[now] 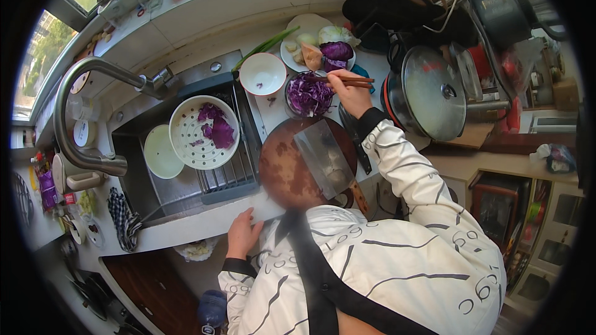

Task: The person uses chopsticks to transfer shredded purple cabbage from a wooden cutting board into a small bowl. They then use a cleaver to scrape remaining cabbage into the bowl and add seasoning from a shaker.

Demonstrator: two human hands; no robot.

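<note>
Wooden chopsticks [356,82] are held in my right hand [352,97], their tips at a bowl of shredded purple cabbage [309,94]. My left hand [245,232] is at the front edge of the counter with nothing visible in it. A round wooden cutting board [284,163] lies before me, and a cleaver [325,158] rests on it. A white bowl with a red rim [262,74] stands left of the shreds. Cabbage leaves [218,126] lie in a white colander [186,149] over the sink. Behind the shreds, a plate [289,58] holds cut vegetables, including purple cabbage pieces [336,53].
A lidded pan [433,93] stands at the right, near a black-handled knife [363,160]. The sink [139,158], its curved faucet [93,63] and a pale green bowl [163,153] are at the left. Green onions [267,46] lie behind the red-rimmed bowl.
</note>
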